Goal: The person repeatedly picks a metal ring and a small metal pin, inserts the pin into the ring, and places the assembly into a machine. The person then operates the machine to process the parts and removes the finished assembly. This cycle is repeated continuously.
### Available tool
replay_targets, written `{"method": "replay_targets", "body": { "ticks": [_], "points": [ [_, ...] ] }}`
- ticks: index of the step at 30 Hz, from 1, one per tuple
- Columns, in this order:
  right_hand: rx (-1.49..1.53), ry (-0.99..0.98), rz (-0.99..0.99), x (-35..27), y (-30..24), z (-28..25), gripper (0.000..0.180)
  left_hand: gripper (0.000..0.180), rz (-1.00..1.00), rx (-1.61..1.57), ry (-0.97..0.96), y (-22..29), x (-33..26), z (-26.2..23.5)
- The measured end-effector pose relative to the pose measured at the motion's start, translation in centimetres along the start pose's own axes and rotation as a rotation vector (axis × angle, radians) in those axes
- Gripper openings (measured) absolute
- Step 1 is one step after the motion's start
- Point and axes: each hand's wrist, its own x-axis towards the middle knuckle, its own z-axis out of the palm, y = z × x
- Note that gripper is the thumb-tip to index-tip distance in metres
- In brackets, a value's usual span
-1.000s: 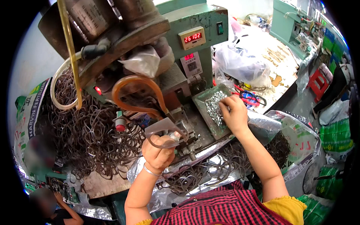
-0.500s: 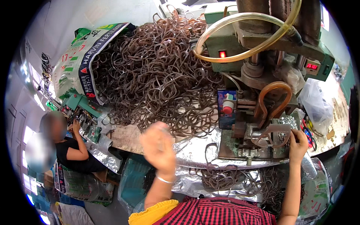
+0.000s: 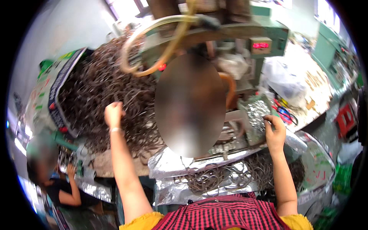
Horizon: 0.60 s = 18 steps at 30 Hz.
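Over the large heap of dark brown looped strips [image 3: 103, 82] is my left hand [image 3: 114, 114], closed, its fingers curled; what it holds, if anything, I cannot make out. My right hand [image 3: 276, 132] has thumb and fingertips together at the edge of a tray of small shiny silver pieces [image 3: 257, 115]; whatever is pinched there is too small to name. Between my hands stands a green press machine [image 3: 241, 32], its middle hidden by a blurred oval. A brownish loop [image 3: 233, 128] rests at the press's low front part, and an orange-brown loop [image 3: 230, 90] shows behind.
A printed sack [image 3: 42, 101] lies open beside the heap. More strips [image 3: 207, 180] lie on silver foil at the front edge. A clear plastic bag [image 3: 285, 78] and red-handled tools [image 3: 285, 113] are on the right. At the left, another person [image 3: 63, 191] sits at a machine.
The view has swung to the right. My left hand has reached out to the heap and closed. My right hand has left the loop at the press and is now at the tray of silver pieces.
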Motion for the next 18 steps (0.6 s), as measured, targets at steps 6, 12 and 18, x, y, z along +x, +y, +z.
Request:
{"method": "replay_targets", "body": {
  "ticks": [6, 12, 18],
  "points": [
    [0.130, 0.038, 0.240, -2.7, -0.9, -4.2, 0.014, 0.022, 0.506, 0.160, 0.440, 4.4, -8.8, -2.2],
    [0.405, -0.198, -0.178, 2.2, -10.5, -0.3, 0.014, 0.021, 0.615, 0.142, 0.252, 7.1, -11.9, 0.4],
    [0.775, -0.247, 0.243, 1.2, -12.0, 4.0, 0.026, 0.058, 0.250, -0.465, -0.262, 5.9, -18.6, 3.5]
  ]
}}
